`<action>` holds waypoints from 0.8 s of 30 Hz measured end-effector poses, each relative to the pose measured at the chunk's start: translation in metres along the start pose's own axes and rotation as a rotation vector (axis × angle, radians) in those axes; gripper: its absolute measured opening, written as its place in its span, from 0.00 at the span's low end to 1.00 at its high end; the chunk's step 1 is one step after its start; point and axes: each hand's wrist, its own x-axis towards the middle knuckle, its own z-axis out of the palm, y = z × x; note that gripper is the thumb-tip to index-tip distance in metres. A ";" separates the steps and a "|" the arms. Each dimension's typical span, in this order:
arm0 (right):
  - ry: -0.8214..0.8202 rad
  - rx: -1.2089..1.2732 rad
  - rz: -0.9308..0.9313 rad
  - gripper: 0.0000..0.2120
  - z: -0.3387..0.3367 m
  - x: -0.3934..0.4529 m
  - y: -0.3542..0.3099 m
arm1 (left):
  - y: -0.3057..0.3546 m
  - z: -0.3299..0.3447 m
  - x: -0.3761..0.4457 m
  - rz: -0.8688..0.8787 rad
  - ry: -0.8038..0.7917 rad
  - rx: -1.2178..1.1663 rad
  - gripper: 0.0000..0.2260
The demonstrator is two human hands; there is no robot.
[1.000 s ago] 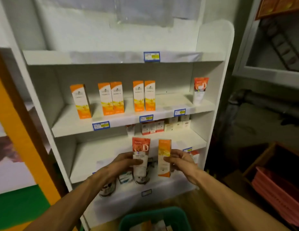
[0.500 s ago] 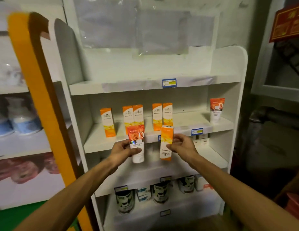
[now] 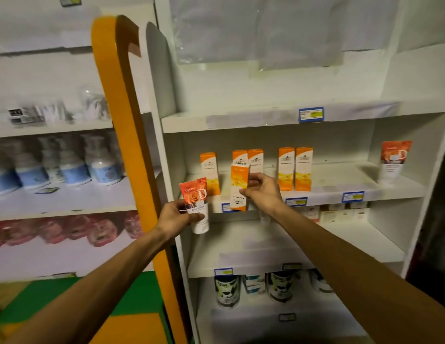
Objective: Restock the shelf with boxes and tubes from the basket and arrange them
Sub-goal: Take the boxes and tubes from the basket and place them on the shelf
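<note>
My right hand (image 3: pixel 262 192) pinches an orange and white box (image 3: pixel 238 186), held upright in front of the shelf board (image 3: pixel 335 192) where several matching orange boxes (image 3: pixel 294 168) stand in a row. My left hand (image 3: pixel 175 217) grips a white tube with a red rose print (image 3: pixel 196 203) lower left of that box, in front of the shelf's left wall. A second rose tube (image 3: pixel 394 160) stands at the right end of the same board. The basket is out of view.
An orange upright panel (image 3: pixel 127 125) separates this shelf from a neighbouring one with blue-labelled bottles (image 3: pixel 99 167). Small white boxes (image 3: pixel 338 212) sit on the board below, and dark cans (image 3: pixel 227 290) stand on the bottom level. Blue price tags (image 3: pixel 310 114) line the edges.
Both hands have risen with the tube and box from the lower boards to the level of the orange-box row. The view has swung up and left; the basket has dropped out of sight.
</note>
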 end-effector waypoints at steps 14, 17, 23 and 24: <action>-0.070 -0.076 -0.090 0.22 0.087 0.022 -0.022 | -0.047 -0.042 -0.012 -0.065 0.104 0.049 0.17; -0.068 -0.064 -0.096 0.23 0.103 0.025 -0.023 | -0.052 -0.051 -0.012 -0.074 0.119 0.050 0.17; -0.074 -0.012 -0.094 0.22 0.126 0.027 -0.026 | -0.052 -0.064 -0.008 -0.058 0.148 0.008 0.17; -0.077 -0.007 -0.094 0.23 0.129 0.028 -0.025 | -0.052 -0.065 -0.007 -0.057 0.150 0.005 0.17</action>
